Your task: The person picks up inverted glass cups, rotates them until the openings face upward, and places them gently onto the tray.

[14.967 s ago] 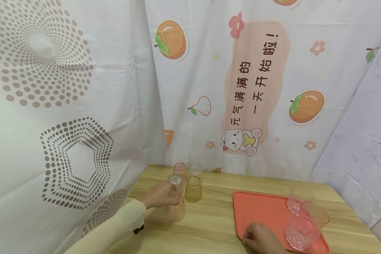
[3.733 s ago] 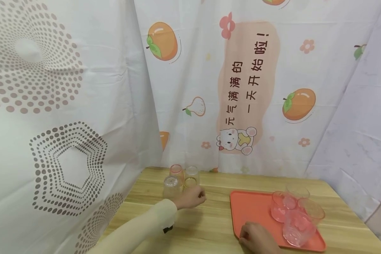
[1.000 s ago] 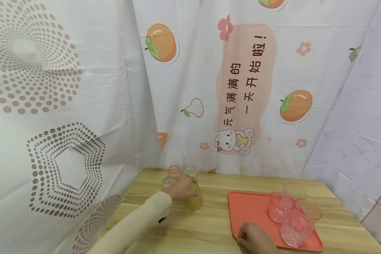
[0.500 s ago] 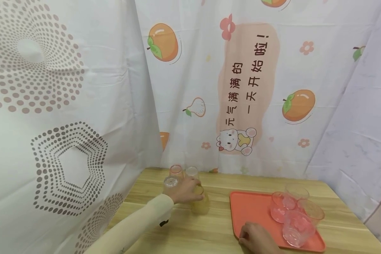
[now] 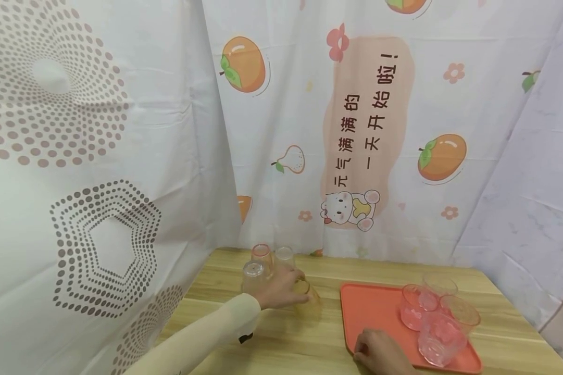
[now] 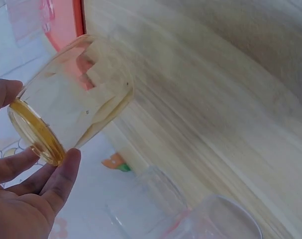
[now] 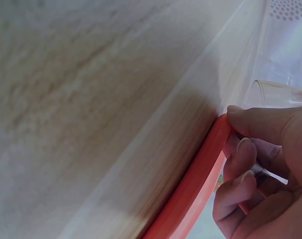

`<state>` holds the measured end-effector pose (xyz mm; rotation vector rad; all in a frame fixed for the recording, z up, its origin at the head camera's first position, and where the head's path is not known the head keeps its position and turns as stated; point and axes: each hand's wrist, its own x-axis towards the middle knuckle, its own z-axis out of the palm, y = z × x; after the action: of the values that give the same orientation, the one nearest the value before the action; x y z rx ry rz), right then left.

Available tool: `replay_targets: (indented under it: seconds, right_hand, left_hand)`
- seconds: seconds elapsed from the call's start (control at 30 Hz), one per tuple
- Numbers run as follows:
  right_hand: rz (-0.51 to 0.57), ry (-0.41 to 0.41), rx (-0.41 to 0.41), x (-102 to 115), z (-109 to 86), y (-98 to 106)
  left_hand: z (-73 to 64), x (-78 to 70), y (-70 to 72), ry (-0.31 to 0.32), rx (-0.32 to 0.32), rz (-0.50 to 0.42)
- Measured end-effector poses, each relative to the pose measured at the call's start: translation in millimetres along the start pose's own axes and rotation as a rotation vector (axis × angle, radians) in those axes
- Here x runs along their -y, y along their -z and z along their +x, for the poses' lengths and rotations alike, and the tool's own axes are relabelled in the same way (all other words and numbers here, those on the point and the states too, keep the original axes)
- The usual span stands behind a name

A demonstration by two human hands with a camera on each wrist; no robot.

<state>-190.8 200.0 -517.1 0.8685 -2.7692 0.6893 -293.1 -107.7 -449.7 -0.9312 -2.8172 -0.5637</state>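
Observation:
My left hand (image 5: pixel 283 287) pinches an amber glass cup (image 5: pixel 309 302) by its thick base. The cup is upside down and tilted, its mouth pointing down and to the right over the table. In the left wrist view, thumb and fingertips sit around the amber base (image 6: pixel 39 130). My right hand (image 5: pixel 382 350) grips the front left corner of the red tray (image 5: pixel 370 307); the right wrist view has the thumb on the tray's rim (image 7: pixel 203 186) and curled fingers at its other side. Several clear and pink cups (image 5: pixel 442 338) stand mouth up on the tray's right part.
Left of the held cup, upside-down cups stand close together: a clear one (image 5: pixel 253 276), a pink-rimmed one (image 5: pixel 262 258) and another clear one (image 5: pixel 285 256). The wooden table (image 5: pixel 281 344) meets patterned curtains (image 5: pixel 281 120) at the back and left.
My left hand has taken hold of the amber cup, lifted it from the group and carried it right. Since the oldest frame, a pink cup has joined those on the tray. My right hand stays put.

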Motion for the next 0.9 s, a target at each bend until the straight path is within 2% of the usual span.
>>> replay_targets:
  seconds: [0.17,0.47,0.7,0.9]
  right_hand:
    - [0.013,-0.008,0.018,-2,0.6,0]
    - [0.065,-0.069,0.067,0,1.9,4]
    - [0.231,-0.193,0.117,2,7.7,9]
    - [0.384,-0.239,0.096,5,11.1,8]
  left_hand:
    - [-1.5,-5.1,-1.8,0.009,0.010,-0.078]
    - [-4.7,-6.9,-7.8,-0.003,0.006,-0.103]
    - [-5.3,-12.3,-8.0,-0.025,0.012,-0.163]
    - [-7.2,-17.1,-7.1,-0.015,0.036,-0.290]
